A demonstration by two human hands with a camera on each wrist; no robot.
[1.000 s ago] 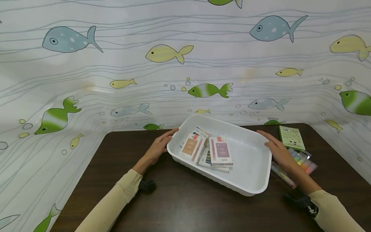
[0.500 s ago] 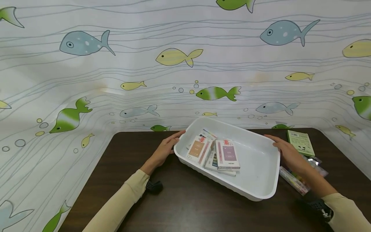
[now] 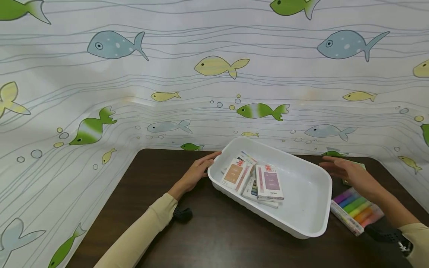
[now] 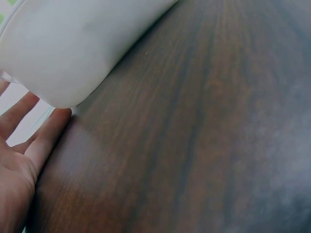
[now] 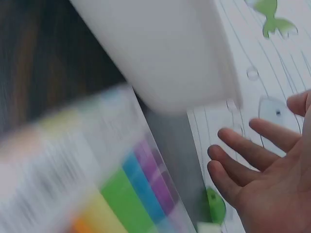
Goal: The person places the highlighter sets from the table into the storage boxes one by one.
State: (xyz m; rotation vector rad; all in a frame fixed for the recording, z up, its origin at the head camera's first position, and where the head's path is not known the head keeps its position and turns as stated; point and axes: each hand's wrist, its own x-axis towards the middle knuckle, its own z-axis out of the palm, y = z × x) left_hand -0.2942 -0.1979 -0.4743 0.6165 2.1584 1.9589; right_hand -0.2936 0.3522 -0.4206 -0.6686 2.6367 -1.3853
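Observation:
A white plastic tray [image 3: 303,197] sits slanted on the dark table. Inside its left half lie several thin boxes, among them one with a tan label [image 3: 233,174] and one with a purple label [image 3: 270,182]. My left hand [image 3: 195,172] is at the tray's left end; in the left wrist view its extended fingers [image 4: 53,124] reach the tray's lower corner. My right hand [image 3: 360,178] is held beside the right end, apart from the rim, with its fingers spread in the right wrist view. Below it lies a clear pack of rainbow-coloured markers [image 3: 358,206].
A slim pale box [image 3: 346,219] lies along the markers, close to the tray's right side. Behind my right hand a green box [image 3: 346,182] is mostly hidden. Fish-patterned sheeting [image 3: 214,96] rises at the table's back and sides.
My right hand has come off the tray's right rim and moved right, over the markers. The left hand stays at the tray. The head view has shifted, sliding the scene rightward.

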